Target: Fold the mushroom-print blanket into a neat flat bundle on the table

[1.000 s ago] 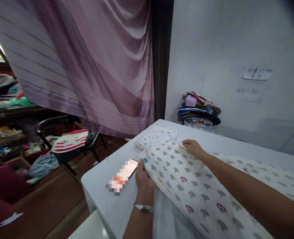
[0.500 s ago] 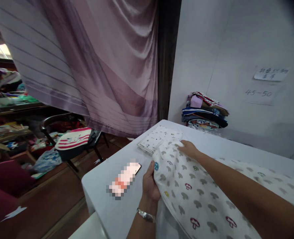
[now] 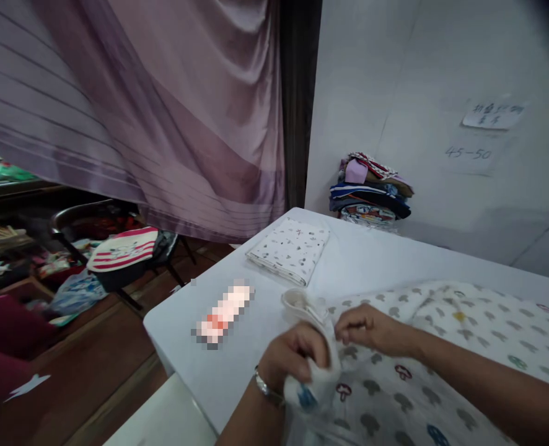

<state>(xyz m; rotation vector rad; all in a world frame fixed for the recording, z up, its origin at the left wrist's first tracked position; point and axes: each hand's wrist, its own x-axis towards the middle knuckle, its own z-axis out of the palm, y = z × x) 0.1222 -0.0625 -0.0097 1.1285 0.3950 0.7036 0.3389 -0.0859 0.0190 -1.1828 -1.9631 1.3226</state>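
Note:
A white cloth printed with small mushrooms (image 3: 442,334) lies across the white table (image 3: 372,260) in front of me. My left hand (image 3: 293,359), with a watch at the wrist, is closed round a bunched corner of this cloth near the table's front edge. Right beside it, my right hand (image 3: 372,328) pinches the same cloth. A folded white cloth with small dark prints (image 3: 290,249) rests flat farther back on the table. A phone (image 3: 222,312) lies to the left of my hands.
A stack of folded coloured clothes (image 3: 370,192) sits against the wall at the table's far edge. A mauve curtain (image 3: 163,111) hangs at the left. A dark chair (image 3: 111,248) holding a red-striped cloth stands on the wooden floor, with cluttered shelves behind.
Both hands pulled the mushroom cloth's edge back toward me and gathered it into a bunch. The folded printed cloth, partly covered before, now lies fully exposed.

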